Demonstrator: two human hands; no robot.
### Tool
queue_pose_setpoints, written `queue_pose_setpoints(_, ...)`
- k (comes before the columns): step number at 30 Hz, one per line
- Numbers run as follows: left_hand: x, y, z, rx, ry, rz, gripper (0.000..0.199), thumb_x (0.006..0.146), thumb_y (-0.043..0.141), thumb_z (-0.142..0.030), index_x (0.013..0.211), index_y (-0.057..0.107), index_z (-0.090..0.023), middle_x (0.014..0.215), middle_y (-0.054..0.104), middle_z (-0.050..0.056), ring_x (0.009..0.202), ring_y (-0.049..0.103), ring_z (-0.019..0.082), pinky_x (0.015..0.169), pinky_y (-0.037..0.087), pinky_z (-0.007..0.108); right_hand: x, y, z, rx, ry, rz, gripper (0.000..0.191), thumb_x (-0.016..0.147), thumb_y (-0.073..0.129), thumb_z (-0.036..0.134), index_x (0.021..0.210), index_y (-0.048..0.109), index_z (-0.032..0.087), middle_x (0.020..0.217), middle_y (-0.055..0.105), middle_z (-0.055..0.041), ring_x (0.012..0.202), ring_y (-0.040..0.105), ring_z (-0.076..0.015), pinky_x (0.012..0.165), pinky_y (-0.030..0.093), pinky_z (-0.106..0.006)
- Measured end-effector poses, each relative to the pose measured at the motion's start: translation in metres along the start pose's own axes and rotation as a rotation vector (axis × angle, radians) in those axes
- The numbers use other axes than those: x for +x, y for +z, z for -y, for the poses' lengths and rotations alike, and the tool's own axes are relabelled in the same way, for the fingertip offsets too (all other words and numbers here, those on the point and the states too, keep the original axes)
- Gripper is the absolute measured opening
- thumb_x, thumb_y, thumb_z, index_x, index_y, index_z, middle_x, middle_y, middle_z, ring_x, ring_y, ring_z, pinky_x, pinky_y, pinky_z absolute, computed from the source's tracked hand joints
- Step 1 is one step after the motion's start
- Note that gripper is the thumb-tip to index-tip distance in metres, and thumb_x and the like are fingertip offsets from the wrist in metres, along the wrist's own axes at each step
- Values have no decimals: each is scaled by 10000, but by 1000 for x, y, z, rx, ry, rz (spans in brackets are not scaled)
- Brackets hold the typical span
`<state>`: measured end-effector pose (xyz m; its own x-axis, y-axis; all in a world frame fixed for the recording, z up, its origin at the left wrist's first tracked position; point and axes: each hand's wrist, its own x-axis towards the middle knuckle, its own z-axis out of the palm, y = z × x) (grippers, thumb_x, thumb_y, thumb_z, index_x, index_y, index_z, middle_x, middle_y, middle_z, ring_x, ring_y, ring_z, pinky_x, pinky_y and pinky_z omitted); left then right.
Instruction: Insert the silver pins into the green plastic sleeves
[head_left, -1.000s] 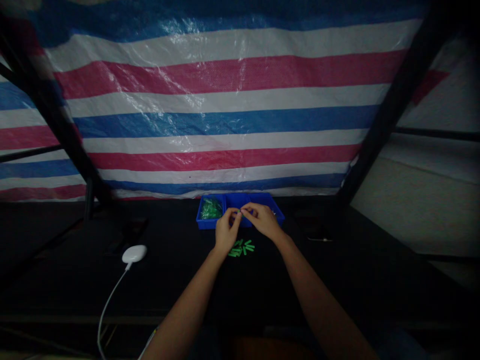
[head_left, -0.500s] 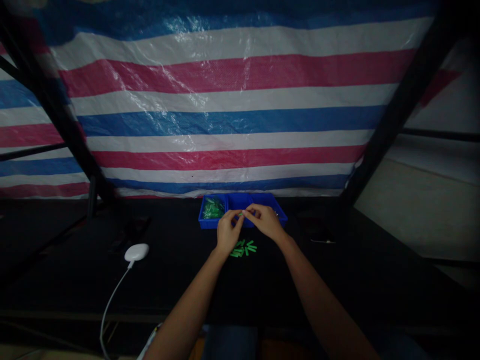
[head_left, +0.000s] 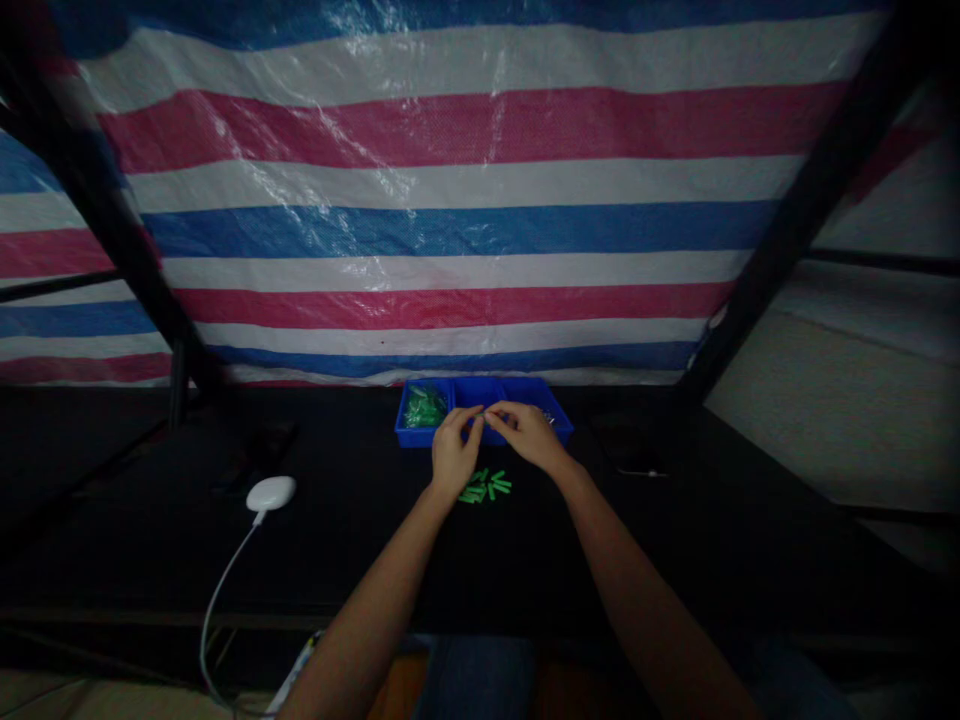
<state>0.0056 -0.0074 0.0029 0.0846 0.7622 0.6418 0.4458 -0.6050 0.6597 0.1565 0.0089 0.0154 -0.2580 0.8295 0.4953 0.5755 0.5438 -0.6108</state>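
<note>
Green strips (head_left: 491, 491) lie in a loose cluster on the black tabletop (head_left: 525, 570) in the head view, just beside the left wrist and on the near side of the blue three-compartment tray (head_left: 416, 438). The left hand (head_left: 454, 452) and right hand (head_left: 534, 437) meet in front of the tray's middle compartment, thumb and index fingertips of each drawn narrow on a small piece (head_left: 481, 414), too dim and tiny to identify. The step in hand looks like fine two-handed fingertip work on that piece; the next move calls for a steady pinch from both sides and careful alignment, since so slight a part could easily slip. The tray's left compartment holds a clear plastic bag (head_left: 425, 408) of green pieces; small shiny bits (head_left: 550, 418) show in the right one, partly behind the right hand. A white rounded device (head_left: 271, 492) with a cord sits well apart to the left. No brand, label or writing can be read on tray, bag, device or striped tarpaulin (head_left: 450, 230).
</note>
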Motion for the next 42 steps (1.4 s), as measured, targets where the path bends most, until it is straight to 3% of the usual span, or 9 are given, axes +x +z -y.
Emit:
queue_pose_setpoints(13,-1,6,1,-46,-34,-64,206,840,517,-271,994,602,-165,902,611,53,671,540,120,645,440,248,-2,1,-2,-16,-10,-7,247,838,498,346,925,670,192,739,674,-16,536,521,-120,514,344,-224)
queue_pose_setpoints(25,-1,11,4,-116,-105,-73,204,793,564,-287,932,631,-152,888,644,60,632,546,111,586,433,230,-15,14,-1,-72,39,-222,259,822,498,347,934,673,193,789,669,-33,542,516,-122,544,383,-233)
queue_pose_setpoints(37,1,10,6,-78,-74,-107,198,813,548,-291,944,633,-170,902,638,49,622,535,103,598,429,230,-16,17,1,-106,37,-283,231,807,496,283,946,662,205,767,657,-13,557,514,-122,574,389,-234)
queue_pose_setpoints(42,4,5,9,51,-32,-184,194,831,532,-268,958,647,-177,782,586,24,610,496,101,629,417,234,-15,17,-2,-67,39,-311,218,806,493,284,900,669,196,742,649,-15,540,510,-120,562,389,-230)
